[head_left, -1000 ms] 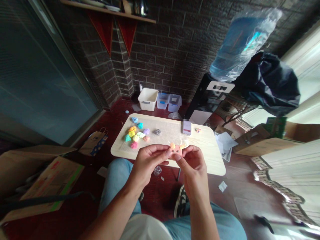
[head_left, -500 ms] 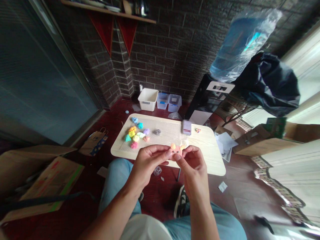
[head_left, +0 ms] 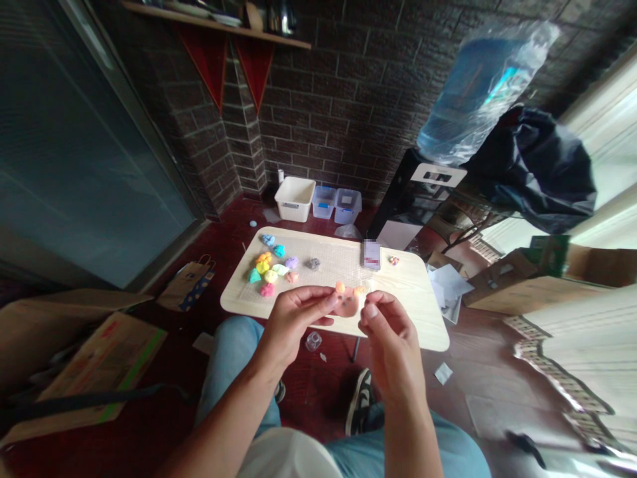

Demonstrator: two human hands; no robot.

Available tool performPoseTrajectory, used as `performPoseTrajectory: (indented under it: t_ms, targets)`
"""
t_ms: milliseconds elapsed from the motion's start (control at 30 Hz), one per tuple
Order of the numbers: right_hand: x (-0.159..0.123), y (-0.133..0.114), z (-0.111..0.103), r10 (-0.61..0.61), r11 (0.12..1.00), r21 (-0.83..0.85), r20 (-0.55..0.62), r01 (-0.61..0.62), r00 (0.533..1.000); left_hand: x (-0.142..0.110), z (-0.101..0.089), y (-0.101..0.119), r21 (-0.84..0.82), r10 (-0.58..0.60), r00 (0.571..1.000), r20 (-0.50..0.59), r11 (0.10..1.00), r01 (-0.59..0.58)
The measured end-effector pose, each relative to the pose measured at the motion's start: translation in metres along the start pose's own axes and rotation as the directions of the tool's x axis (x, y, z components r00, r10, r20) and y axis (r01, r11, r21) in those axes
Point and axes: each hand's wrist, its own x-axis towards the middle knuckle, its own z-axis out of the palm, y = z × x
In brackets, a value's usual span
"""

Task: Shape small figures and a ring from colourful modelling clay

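My left hand (head_left: 297, 318) pinches a small pink clay face (head_left: 348, 306) by its left edge, holding it above the near side of the table. Two orange-yellow knobs sit on the face's upper edge, and small dark spots mark its front. Just to the right, my right hand (head_left: 391, 332) is apart from the face, its thumb and fingertips pressed together. Whatever lies between those fingertips, if anything, is too small to make out. Several coloured clay lumps (head_left: 270, 276) lie on the left part of the table (head_left: 413, 312), with a grey lump (head_left: 313, 263) farther right.
A phone-like item (head_left: 371, 255) with a blurred screen lies at the table's back edge, beside a small multicoloured clump (head_left: 393, 260). Behind stand a white basket (head_left: 294, 199), clear bins (head_left: 347, 206) and a water dispenser (head_left: 413, 199). Cardboard boxes (head_left: 527, 285) stand at the right.
My right hand has come off the clay face and moved slightly right, its fingertips now pinched. The face, still in my left hand, now shows more of its front.
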Motion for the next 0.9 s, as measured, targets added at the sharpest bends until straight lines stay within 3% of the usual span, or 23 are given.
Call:
performPoseTrajectory:
  t_ms: [167,400,567,700,900]
  targets:
    - [0.002,0.007,-0.007,0.041,0.995,-0.087,0.03,-0.038,0.999,0.004,-0.003,0.0,-0.004,-0.015,1.0,-0.013,1.0,0.015]
    - [0.007,0.015,-0.005,0.085,0.993,-0.082,0.053,-0.081,0.995,0.006,-0.005,-0.001,-0.014,-0.017,1.0,-0.01,1.0,0.017]
    - [0.016,0.023,-0.005,0.142,0.985,-0.105,0.008,-0.14,0.99,0.012,-0.012,-0.004,-0.006,-0.025,1.0,0.002,1.0,0.025]
    - [0.042,0.051,-0.017,0.227,0.959,-0.161,-0.058,-0.234,0.972,0.027,-0.034,-0.009,0.02,-0.015,0.997,-0.078,1.0,0.017]
    - [0.098,0.124,-0.048,0.403,0.856,-0.293,-0.139,-0.426,0.905,0.057,-0.099,-0.033,0.139,0.037,0.953,-0.301,0.99,0.005]
